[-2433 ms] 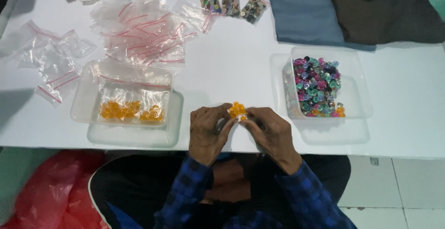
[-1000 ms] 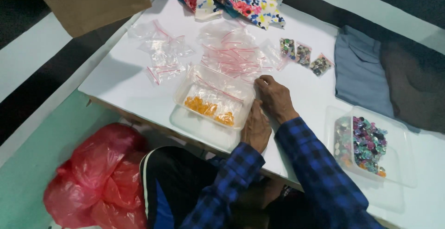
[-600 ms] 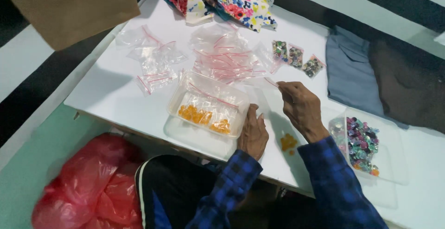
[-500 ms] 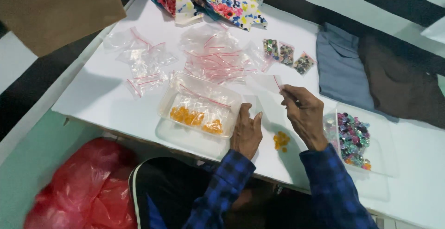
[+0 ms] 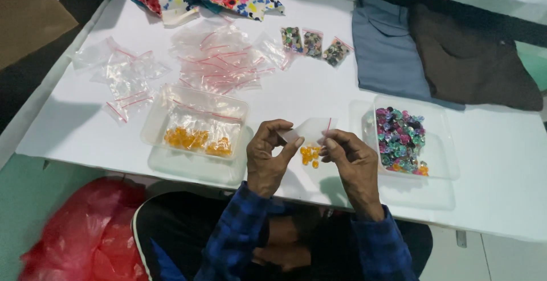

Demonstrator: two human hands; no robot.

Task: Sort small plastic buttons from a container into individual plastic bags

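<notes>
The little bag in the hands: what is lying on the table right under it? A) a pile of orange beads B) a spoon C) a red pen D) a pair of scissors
A: both the left hand and the right hand pinch the clear bag, and a small pile of orange beads lies on the table just below it.

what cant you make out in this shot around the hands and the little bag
Head view only:
- Whether the small clear bag is open at its mouth: the left hand and right hand pinch its corners, and the film is too clear to tell.
- What the orange pieces on the table are: too small.
- How many filled bags lie in the left tray: they overlap.
- The red sack: cut by the frame edge.
</notes>
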